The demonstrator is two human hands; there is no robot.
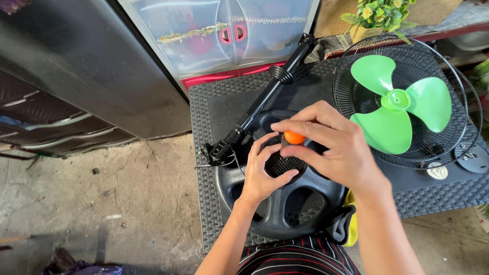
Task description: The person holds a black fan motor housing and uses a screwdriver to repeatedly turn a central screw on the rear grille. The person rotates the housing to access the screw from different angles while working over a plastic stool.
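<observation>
A small orange-topped tool (294, 137), likely a screwdriver handle, sits over the centre of a round black fan base (282, 203) that lies on a dark woven table (204, 153). The right hand (336, 147) has its grip clenched on the orange top from above, fingertips pinched around it. The left hand (265, 170) rests on the base's ribbed middle, its grip curled loosely beside the tool's shaft; the shaft itself is hidden by the fingers.

A black fan pole (265, 99) runs from the base's upper left edge toward the table's far side, with loose wires at its lower end. To the right lies a wire fan guard (346, 91) holding a green three-bladed propeller (395, 102). A small white disc (437, 172) lies just below the guard.

Behind the table stands a clear plastic drawer cabinet (204, 35) with pink handles. A potted plant (377, 18) is cut off at the top edge.
</observation>
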